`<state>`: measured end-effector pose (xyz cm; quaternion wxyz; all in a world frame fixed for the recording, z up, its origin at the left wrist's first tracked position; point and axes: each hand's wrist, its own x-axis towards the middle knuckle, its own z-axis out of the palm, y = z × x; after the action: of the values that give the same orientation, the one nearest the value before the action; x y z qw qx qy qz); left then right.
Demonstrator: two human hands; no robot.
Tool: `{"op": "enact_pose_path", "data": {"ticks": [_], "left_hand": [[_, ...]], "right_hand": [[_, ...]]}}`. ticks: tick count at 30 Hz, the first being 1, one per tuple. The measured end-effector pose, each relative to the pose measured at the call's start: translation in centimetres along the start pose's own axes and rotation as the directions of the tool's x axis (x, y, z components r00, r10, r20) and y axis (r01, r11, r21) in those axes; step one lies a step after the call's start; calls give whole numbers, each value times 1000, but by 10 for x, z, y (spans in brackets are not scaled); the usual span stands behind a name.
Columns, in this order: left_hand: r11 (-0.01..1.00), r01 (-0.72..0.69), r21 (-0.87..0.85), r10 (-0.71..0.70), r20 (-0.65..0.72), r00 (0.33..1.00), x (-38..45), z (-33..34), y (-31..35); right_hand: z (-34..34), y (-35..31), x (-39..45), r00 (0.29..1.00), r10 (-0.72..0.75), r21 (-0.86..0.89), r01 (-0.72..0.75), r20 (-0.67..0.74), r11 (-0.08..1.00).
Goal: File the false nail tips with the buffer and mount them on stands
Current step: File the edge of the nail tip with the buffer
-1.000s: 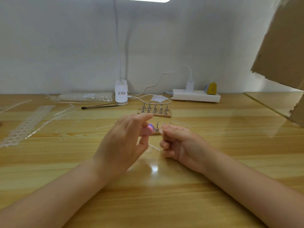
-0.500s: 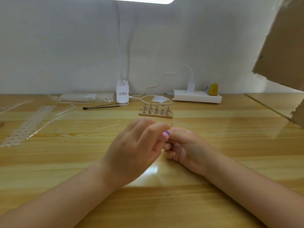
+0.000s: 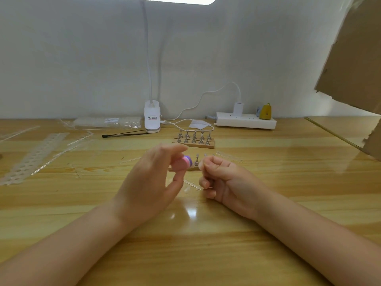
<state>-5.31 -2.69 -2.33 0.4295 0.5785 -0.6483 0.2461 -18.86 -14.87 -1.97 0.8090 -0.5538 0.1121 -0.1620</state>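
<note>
1. forearms reach in from the near edge over the wooden desk (image 3: 206, 254), both wrists low above the glossy top.
2. the left hand (image 3: 148, 182) pinches a small round buffer (image 3: 184, 163) between thumb and fingertips, its pink and purple layers facing the other hand.
3. the right hand (image 3: 224, 180) is curled into a loose fist, thumb against the forefinger; it seems to pinch a clear nail tip there (too small and see-through for me to be sure).
4. a clear sprue of nail tips (image 3: 190, 185) lies on the desk between the two hands.
5. just behind the hands stands a single stand (image 3: 196, 161) on a wooden strip, mostly hidden by the fingers.
6. farther back sits a wooden block of stands (image 3: 194, 139), two rows of metal holders upright.
7. to the left lie clear perforated strips (image 3: 35, 153) and a black-tipped stick (image 3: 125, 133).
8. at the wall: a plastic bag (image 3: 107, 122), a white clip lamp base (image 3: 152, 117), and a white power strip (image 3: 245, 121) with a yellow object (image 3: 266, 111) on it.
9. brown cardboard (image 3: 354, 54) hangs in at the upper right.
</note>
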Motion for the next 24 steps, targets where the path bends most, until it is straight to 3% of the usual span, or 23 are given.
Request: {"op": "enact_pose_path", "data": {"ticks": [4, 7, 12, 16, 20, 24], "left_hand": [[981, 8, -191, -5, 18, 1000, 1, 6, 9], [990, 50, -130, -37, 99, 994, -3, 4, 2], [946, 68, -317, -64, 21, 998, 3, 3, 8], [973, 111, -205, -86, 128, 988, -2, 2, -2], [945, 52, -323, -47, 23, 999, 5, 0, 1], [955, 77, -285, -32, 161, 987, -1, 2, -2]], "right_hand": [[0, 0, -1, 1000, -7, -19, 7, 15, 1000], [0, -1, -2, 1000, -25, 3, 25, 5, 1000], [0, 2, 0, 1000, -30, -33, 30, 1, 999], [-1, 2, 0, 999, -37, 7, 38, -11, 999], [-1, 3, 0, 1000, -29, -28, 29, -7, 999], [0, 1, -1, 1000, -23, -7, 23, 0, 1000]]}}
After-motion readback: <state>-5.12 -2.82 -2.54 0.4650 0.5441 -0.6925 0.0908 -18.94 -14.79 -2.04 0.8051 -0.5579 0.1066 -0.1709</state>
